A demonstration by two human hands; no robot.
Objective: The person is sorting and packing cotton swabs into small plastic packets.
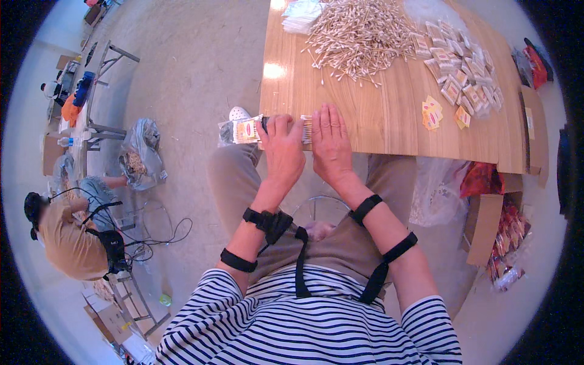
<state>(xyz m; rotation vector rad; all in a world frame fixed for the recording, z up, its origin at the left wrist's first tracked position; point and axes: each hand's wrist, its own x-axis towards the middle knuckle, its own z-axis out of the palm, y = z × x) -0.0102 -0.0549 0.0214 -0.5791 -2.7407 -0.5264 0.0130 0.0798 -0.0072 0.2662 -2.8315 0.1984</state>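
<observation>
At the table's near left corner, my left hand (283, 146) curls its fingers over a flat pack of cotton swabs (246, 130) with an orange-and-white label card. The pack and its clear plastic sleeve (226, 132) stick out past the table edge. Between my two hands lies a short row of loose cotton swabs (307, 129); how far it runs under the left fingers is hidden. My right hand (331, 143) rests flat on the tabletop beside that row, fingers straight and together, palm down, gripping nothing.
A big heap of cotton swabs (365, 39) covers the table's far middle, with clear bags (302, 15) to its left. Filled packs (465, 73) pile up at the right, near small label cards (431, 114). An open carton (485, 228) stands below right. Another person (76, 240) sits at left.
</observation>
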